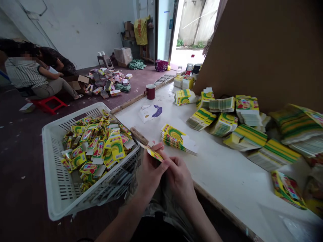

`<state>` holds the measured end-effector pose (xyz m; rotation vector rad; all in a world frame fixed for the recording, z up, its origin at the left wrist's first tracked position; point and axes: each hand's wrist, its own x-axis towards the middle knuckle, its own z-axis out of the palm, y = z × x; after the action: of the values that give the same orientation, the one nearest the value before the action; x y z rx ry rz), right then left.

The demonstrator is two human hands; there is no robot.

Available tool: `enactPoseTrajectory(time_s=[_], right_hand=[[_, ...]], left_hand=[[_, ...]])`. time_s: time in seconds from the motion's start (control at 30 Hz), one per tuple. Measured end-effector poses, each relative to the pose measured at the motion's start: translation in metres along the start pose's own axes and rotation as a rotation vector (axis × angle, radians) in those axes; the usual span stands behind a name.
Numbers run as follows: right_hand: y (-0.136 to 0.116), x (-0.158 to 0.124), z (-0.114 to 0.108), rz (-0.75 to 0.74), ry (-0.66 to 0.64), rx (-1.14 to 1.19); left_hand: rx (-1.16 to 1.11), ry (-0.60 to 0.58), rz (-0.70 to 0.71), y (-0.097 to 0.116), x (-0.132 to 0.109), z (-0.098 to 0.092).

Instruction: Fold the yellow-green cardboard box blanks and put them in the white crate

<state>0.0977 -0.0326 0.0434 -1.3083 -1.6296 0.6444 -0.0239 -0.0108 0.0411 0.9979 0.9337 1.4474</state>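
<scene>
Between my two hands, over my lap at the table's edge, is a small yellow printed carton (pixel 154 155), seen nearly edge-on. My left hand (pixel 150 168) is closed around its near side. The fingers of my right hand (pixel 176 171) pinch its right end; the fingertips are partly hidden. Just beyond my hands, a fanned stack of flat yellow-green cartons (pixel 174 137) lies on the white table (pixel 217 168). To the left stands a white plastic crate (pixel 57 201) holding many yellow cartons (pixel 98 149), several with white flaps sticking out.
More carton stacks (pixel 244 137) line the table's right side by a big brown board (pixel 264 50). A maroon mug (pixel 150 91) and a white-and-purple box (pixel 150 112) stand farther back. At far left two people sit near a heap of boxes (pixel 108 82) on the floor.
</scene>
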Motion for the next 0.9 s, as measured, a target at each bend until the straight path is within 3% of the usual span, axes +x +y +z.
enactPoseTrajectory(time_s=[0.13,0.23,0.33,0.43,0.5,0.57,0.63,0.7,0.77,0.83,0.9], right_hand=[[0.0,-0.002,0.003,0.003,-0.067,0.134],[0.005,0.001,-0.002,0.072,-0.064,0.253],[0.008,0.005,-0.015,0.077,-0.014,0.288],[0.009,0.007,-0.033,-0.028,0.043,0.042],[0.008,0.007,-0.043,-0.163,0.002,-0.153],[0.005,0.006,-0.046,-0.309,-0.077,-0.258],[0.003,0.004,-0.041,-0.363,-0.042,-0.267],[0.003,0.002,-0.032,-0.259,0.169,-0.175],[0.004,0.0,-0.022,-0.036,0.347,0.065],[0.004,-0.001,-0.015,0.214,0.278,0.411],[0.002,-0.001,-0.012,0.394,0.051,0.702]], left_hand=[[-0.041,0.165,-0.09,-0.012,0.001,-0.005],[-0.069,0.167,-0.105,-0.017,0.004,-0.007],[-0.099,0.132,-0.138,-0.008,0.009,-0.011],[-0.058,0.048,-0.058,0.018,0.018,-0.022],[0.132,-0.045,0.089,0.038,0.022,-0.029],[0.418,-0.217,0.087,0.049,0.023,-0.032],[0.666,-0.387,-0.003,0.048,0.021,-0.028],[0.832,-0.45,-0.043,0.038,0.015,-0.022],[0.929,-0.423,0.016,0.024,0.009,-0.016],[0.96,-0.427,0.125,0.013,0.003,-0.012],[0.947,-0.499,0.239,0.008,-0.001,-0.011]])
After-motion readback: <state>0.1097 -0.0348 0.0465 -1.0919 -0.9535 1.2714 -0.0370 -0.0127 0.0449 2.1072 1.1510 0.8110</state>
